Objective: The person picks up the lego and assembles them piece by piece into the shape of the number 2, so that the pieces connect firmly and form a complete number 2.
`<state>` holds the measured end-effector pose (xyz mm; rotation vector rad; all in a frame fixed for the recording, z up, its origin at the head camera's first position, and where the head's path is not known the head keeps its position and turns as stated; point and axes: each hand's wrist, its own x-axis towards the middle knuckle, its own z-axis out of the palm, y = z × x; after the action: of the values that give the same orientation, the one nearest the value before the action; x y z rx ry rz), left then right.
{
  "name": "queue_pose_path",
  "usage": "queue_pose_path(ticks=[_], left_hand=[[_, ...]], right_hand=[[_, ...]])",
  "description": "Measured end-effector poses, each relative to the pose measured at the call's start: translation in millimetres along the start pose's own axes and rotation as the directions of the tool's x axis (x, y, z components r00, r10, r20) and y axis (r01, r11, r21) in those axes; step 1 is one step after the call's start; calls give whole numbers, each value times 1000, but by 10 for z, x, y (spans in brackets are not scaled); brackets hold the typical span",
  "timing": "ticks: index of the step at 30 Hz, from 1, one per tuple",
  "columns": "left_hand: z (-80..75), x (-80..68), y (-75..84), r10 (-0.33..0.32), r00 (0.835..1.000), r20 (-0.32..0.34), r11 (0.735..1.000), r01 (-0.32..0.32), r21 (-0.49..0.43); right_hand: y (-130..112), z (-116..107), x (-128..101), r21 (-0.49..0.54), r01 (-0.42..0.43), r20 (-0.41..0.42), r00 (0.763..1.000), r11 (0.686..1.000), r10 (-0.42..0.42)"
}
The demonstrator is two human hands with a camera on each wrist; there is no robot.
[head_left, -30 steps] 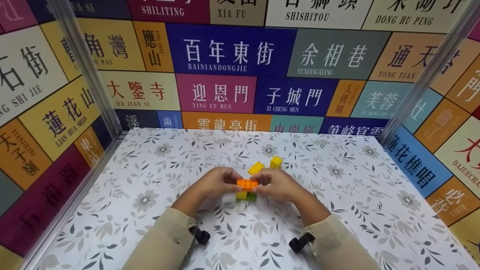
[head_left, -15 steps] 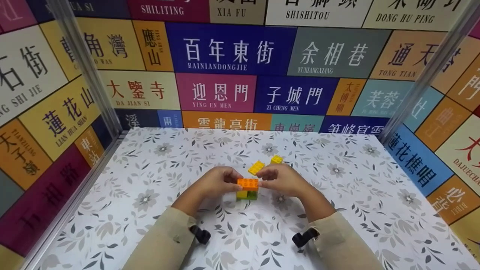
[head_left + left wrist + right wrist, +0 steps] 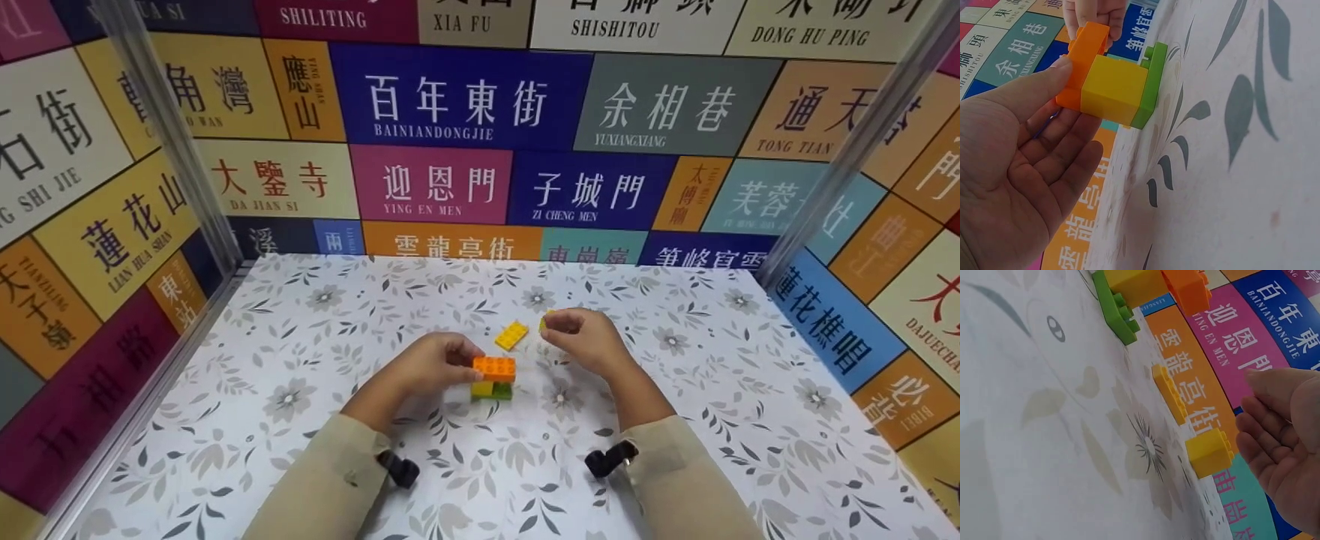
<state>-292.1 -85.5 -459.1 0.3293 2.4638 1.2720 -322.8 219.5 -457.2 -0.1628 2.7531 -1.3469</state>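
My left hand [image 3: 427, 367] pinches the left end of an orange toy brick [image 3: 494, 368]. That brick tops a small stack: a yellow block [image 3: 1113, 90] sits under it, and a flat green brick [image 3: 1151, 90] forms the base on the table. In the right wrist view the orange end juts out over the green studs. My right hand [image 3: 592, 341] is beside a tall yellow block [image 3: 1207, 453], its fingers loosely bent and apart from it. The hand covers most of that block in the head view. A flat yellow brick [image 3: 512, 336] lies between stack and block.
The table [image 3: 300, 465] has a white cover with grey leaves and flowers. Panels with colourful street-name signs [image 3: 457, 97] stand behind it and on both sides. Clear corner posts [image 3: 172, 142] rise at the back corners.
My right hand has let go of the orange brick and moved away to the right and back, over to the tall yellow block. My left hand has stayed on the stack.
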Motion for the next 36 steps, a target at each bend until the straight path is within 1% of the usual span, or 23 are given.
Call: queue_pose_path(ticks=[4, 7, 12, 14, 17, 20, 23, 30, 36], left_hand=[[-34, -15, 1, 13, 1000, -8, 1000, -13, 6], [-52, -28, -3, 23, 1000, -12, 1000, -23, 7], [-55, -29, -7, 24, 1000, -10, 1000, -24, 9], [-48, -20, 3, 30, 999, -12, 999, -29, 18], [-24, -10, 13, 35, 999, -9, 999, -35, 28], [-7, -7, 4, 25, 1000, 1, 999, -25, 21], [-4, -2, -7, 17, 1000, 4, 1000, -17, 14], [-9, 9, -13, 21, 1000, 5, 1000, -21, 11], [-14, 12, -18, 22, 1000, 5, 1000, -22, 10]], right_hand=[[51, -49, 86, 29, -38, -63, 997, 999, 40], [83, -88, 122, 78, -60, -96, 993, 995, 68], [119, -118, 175, 189, -144, -101, 981, 971, 165], [121, -105, 203, 196, -171, -107, 975, 966, 194], [115, -63, 229, 177, -197, -112, 969, 964, 218], [107, -17, 239, 164, -220, -98, 966, 962, 238], [123, 18, 254, 171, -224, -78, 968, 959, 240], [245, 83, 304, 138, -172, -67, 981, 975, 182], [296, 139, 336, 148, -190, -70, 977, 970, 202]])
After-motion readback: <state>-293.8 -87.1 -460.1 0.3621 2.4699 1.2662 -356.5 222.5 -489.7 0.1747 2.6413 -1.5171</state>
